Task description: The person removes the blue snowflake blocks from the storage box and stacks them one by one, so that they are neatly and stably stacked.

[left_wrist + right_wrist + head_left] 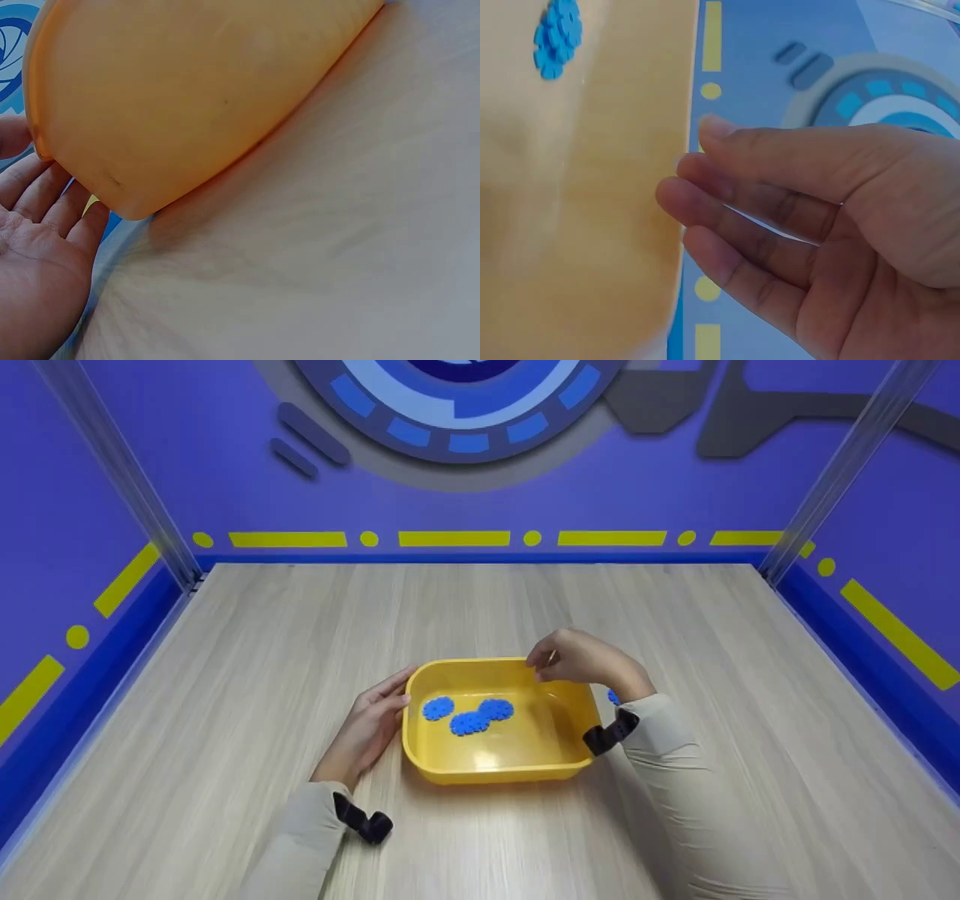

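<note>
A yellow plastic bin (487, 775) stands on the table. On its floor, left of the middle, lie blue notched plastic discs: a single disc (438, 708) and a small cluster (470, 724). My left hand (369, 724) holds the bin's left side, thumb at the rim and fingers against the outer wall (187, 105). The right hand (574, 656) is at the far rim, right of centre; its fingers (727, 259) are loosely bent, with nothing visible between them and the thumb. Past the bin's right side, a blue disc (613, 697) shows partly behind the right wrist.
The wood-grain table (315, 622) extends around the bin. Blue-purple panels (465, 510) with yellow dashes enclose its back and sides, and clear posts (847, 472) stand at the back corners. Black wrist cameras (364, 819) are strapped over both sleeves.
</note>
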`<state>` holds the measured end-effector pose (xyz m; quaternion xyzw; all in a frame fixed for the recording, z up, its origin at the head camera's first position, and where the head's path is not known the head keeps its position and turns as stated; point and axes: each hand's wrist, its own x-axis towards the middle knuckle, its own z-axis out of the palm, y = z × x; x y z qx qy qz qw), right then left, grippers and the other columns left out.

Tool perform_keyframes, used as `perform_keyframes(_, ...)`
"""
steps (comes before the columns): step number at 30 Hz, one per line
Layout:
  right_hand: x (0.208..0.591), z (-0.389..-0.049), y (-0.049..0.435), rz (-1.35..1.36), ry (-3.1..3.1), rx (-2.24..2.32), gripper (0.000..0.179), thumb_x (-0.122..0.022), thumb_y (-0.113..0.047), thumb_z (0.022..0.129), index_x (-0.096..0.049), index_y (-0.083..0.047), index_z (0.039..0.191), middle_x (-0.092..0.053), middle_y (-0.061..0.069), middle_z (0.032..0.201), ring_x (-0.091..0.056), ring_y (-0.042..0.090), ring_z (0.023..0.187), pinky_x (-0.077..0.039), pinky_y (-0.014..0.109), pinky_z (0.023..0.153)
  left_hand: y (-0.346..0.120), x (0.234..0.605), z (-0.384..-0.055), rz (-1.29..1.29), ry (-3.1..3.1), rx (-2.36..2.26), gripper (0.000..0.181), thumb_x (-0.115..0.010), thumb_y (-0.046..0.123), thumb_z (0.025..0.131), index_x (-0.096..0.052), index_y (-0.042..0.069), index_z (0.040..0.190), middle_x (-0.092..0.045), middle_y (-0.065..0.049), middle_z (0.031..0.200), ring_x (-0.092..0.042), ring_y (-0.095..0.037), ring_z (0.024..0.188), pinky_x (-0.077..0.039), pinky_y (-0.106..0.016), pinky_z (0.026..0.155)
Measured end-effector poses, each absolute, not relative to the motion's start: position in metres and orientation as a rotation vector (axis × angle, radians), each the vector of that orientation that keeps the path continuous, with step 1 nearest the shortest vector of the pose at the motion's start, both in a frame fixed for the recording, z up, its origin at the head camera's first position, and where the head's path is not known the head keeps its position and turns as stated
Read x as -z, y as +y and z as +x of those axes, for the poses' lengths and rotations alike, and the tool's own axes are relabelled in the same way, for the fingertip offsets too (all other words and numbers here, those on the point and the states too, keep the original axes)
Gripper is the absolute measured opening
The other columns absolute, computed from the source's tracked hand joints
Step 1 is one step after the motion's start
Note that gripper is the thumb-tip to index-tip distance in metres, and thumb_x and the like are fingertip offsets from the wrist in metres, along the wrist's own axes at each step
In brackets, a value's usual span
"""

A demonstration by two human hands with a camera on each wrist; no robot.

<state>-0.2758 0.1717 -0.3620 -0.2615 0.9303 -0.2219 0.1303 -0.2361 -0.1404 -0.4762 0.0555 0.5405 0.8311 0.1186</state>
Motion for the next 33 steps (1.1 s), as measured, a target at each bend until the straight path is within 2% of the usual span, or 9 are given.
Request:
perform_keyframes(12,0.382,-0.279,0.130,-0.847,2.596,0.497,0.025,-0.068,-0.010,0.088,-0.071,-0.003,0.111,-0.072,0.009,0.106,-0.067,0.023,0.097,-0.056,0.034,0.087,-0.141,0.475,-0.236,0.156,1.589,-2.427,0.057,-0.049,-0.002,0.092,-0.034,-0.001,0.147,-0.033,-0.014,0.155,-0.032,-0.023,0.142,-0.035,-0.033,0.113)
perform_keyframes(17,0.389,-0.278,0.115,-0.776,2.597,0.399,0.026,-0.067,-0.014,0.089,-0.071,-0.008,0.115,-0.071,0.006,0.111,-0.064,0.021,0.102,-0.055,0.035,0.090,-0.140,0.474,-0.235,0.163,1.592,-2.426,0.056,-0.048,-0.003,0.092,-0.035,-0.002,0.147,-0.033,-0.014,0.155,-0.033,-0.024,0.142,-0.033,-0.036,0.114)
perform_keyframes(23,0.395,-0.277,0.105,-0.752,2.586,0.373,0.027,-0.069,-0.009,0.087,-0.071,-0.008,0.114,-0.071,0.004,0.111,-0.062,0.020,0.101,-0.054,0.035,0.092,-0.140,0.474,-0.234,0.153,1.586,-2.428,0.056,-0.048,-0.003,0.092,-0.035,-0.001,0.147,-0.033,-0.014,0.155,-0.033,-0.023,0.141,-0.035,-0.034,0.113)
perform_keyframes(33,0.401,-0.275,0.098,-0.779,2.608,0.292,0.030,-0.073,0.000,0.081,-0.074,-0.010,0.109,-0.072,0.003,0.107,-0.063,0.017,0.092,-0.056,0.032,0.087,-0.140,0.476,-0.235,0.189,1.579,-2.432,0.057,-0.049,-0.002,0.092,-0.034,-0.003,0.147,-0.032,-0.016,0.155,-0.033,-0.022,0.141,-0.035,-0.032,0.113)
